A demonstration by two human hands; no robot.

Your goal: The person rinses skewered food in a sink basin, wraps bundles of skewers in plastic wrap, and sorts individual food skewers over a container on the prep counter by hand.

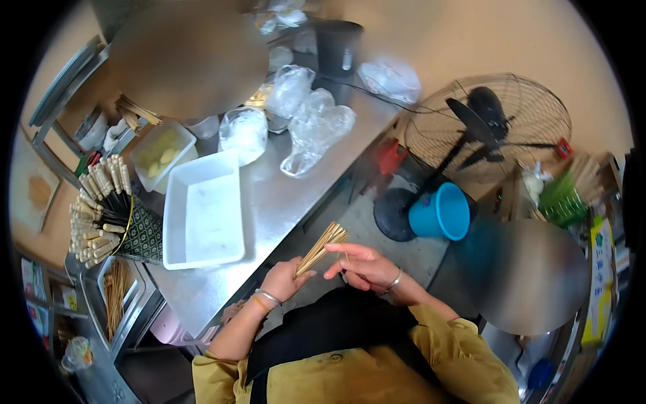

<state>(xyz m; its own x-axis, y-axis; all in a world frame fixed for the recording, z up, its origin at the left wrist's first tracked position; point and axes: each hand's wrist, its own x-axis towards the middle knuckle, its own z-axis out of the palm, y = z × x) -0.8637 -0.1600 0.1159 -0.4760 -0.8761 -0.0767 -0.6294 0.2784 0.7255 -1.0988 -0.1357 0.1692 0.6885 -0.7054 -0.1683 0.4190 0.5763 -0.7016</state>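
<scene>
My left hand point(283, 279) is closed around a bundle of thin bamboo sticks point(321, 249), which slants up to the right in front of my body. Beside the upper part of the bundle is my right hand point(367, 266), its fingers apart and its forefinger reaching to the sticks. A thin brownish line shows between its fingers, too small to make out. On the steel table point(269, 209) to the left lies a white plastic tray point(205, 212) with nothing in it.
Left of the tray stand a patterned holder point(143, 232) of light-handled tools and a tub point(163, 155) with pale yellow pieces. Plastic bags point(316, 128) lie farther back. A fan point(481, 128) and blue bucket point(441, 212) stand right. More sticks point(114, 296) fill a bin.
</scene>
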